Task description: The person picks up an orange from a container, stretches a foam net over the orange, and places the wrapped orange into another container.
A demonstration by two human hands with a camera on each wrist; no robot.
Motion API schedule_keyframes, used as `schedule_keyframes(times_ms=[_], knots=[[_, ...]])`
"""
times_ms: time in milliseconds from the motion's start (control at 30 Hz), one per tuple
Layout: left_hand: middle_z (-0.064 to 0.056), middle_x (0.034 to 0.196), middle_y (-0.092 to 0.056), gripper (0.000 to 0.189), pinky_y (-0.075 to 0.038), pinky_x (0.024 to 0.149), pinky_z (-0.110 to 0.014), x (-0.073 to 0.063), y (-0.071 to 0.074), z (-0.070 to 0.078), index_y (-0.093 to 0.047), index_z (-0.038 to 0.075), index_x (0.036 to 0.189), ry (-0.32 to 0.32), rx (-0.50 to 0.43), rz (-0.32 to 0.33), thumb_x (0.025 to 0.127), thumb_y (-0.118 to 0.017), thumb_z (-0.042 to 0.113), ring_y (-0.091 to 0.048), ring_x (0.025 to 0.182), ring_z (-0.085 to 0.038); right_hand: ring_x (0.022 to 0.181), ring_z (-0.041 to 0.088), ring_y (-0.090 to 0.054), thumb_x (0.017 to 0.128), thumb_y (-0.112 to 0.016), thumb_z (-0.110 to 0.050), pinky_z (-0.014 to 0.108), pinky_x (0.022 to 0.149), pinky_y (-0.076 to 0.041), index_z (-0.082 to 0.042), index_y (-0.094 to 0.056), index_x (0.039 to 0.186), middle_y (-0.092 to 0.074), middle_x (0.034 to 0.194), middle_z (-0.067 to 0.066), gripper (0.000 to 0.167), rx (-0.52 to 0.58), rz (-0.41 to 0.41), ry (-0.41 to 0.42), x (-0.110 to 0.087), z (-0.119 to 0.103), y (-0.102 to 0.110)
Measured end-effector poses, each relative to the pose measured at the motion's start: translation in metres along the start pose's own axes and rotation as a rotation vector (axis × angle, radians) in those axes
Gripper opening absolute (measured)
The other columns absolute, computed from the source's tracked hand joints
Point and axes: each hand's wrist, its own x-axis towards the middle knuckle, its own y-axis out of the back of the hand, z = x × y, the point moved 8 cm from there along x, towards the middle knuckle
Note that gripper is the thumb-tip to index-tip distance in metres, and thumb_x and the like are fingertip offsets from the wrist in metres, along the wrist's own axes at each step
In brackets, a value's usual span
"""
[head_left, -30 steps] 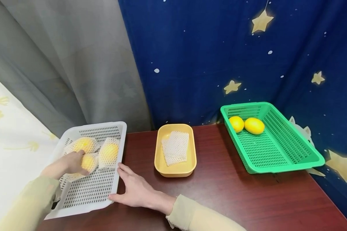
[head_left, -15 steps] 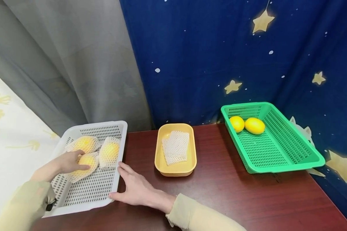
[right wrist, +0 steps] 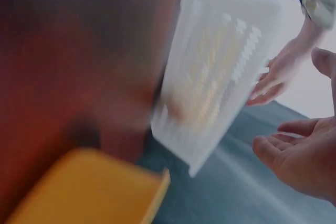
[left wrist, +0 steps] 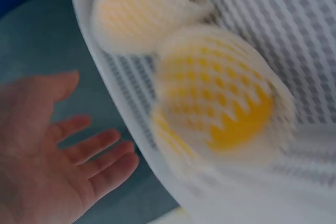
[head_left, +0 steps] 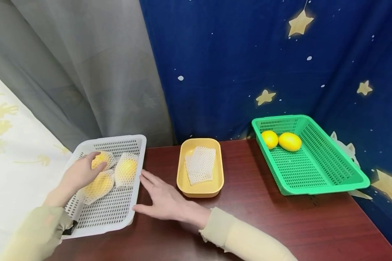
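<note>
Three yellow lemons in white foam nets lie in the white basket (head_left: 101,226): a far one (head_left: 102,159), a near one (head_left: 98,185) and a right one (head_left: 127,170). Over the basket's left part is my left hand (head_left: 80,172), fingers loosely extended and holding nothing; the left wrist view shows its palm apart from the netted fruit (left wrist: 220,87). Beside the basket's right rim is my right hand (head_left: 166,199), fingers spread. Its fingertips are at the rim, and whether they touch it I cannot tell. In the right wrist view it appears apart from the basket (right wrist: 210,77).
A yellow tray (head_left: 200,190) in the middle of the table holds white foam nets (head_left: 202,165). To the right, a green basket (head_left: 320,190) contains two bare lemons (head_left: 290,141). Curtains (head_left: 222,72) hang behind the dark red table (head_left: 248,203).
My left hand has let go of the near netted lemon and lifted off it. My right hand has slid away from the near corner of the basket's rim. The view has shifted slightly.
</note>
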Motion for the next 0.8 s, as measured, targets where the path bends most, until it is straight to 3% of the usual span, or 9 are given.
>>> schedule_keyframes(times_ms=[200,467,600,800], knots=[[-0.041,0.146,-0.051,0.061,-0.045,0.104,-0.072,-0.008,0.015,0.052,-0.043,-0.008,0.153,0.017,-0.172,0.167,0.11,-0.049,0.035,-0.052,0.129,-0.06,0.163,0.025,-0.03,0.1,-0.066,-0.05,0.037,0.132,-0.032,-0.003,-0.036,0.163,-0.028,0.176,0.011,0.084,-0.093,0.062,0.065,-0.015,0.021,0.047],[-0.026,0.158,-0.051,0.06,-0.05,0.11,-0.063,-0.013,0.021,0.13,-0.043,0.004,0.159,-0.029,-0.418,0.259,0.109,-0.056,0.035,-0.053,0.141,-0.047,0.156,0.034,-0.043,0.096,-0.076,-0.037,0.049,0.126,-0.041,0.004,-0.048,0.153,-0.04,0.168,0.02,0.076,-0.199,0.251,0.119,-0.044,0.059,0.135],[-0.022,0.157,-0.054,0.057,-0.053,0.11,-0.058,-0.014,0.013,0.156,-0.045,0.007,0.158,-0.026,-0.55,0.277,0.108,-0.059,0.029,-0.056,0.142,-0.042,0.158,0.036,-0.038,0.096,-0.076,-0.038,0.052,0.128,-0.037,0.002,-0.046,0.155,-0.037,0.17,0.019,0.078,-0.243,0.286,0.049,-0.06,0.09,0.169],[-0.019,0.152,-0.058,0.052,-0.054,0.111,-0.053,-0.008,-0.014,0.199,-0.049,0.008,0.155,-0.029,-0.792,0.257,0.106,-0.063,0.023,-0.062,0.138,-0.039,0.162,0.039,-0.03,0.098,-0.074,-0.039,0.057,0.13,-0.031,-0.001,-0.04,0.16,-0.028,0.174,0.018,0.081,-0.279,0.285,-0.123,-0.087,0.147,0.22]])
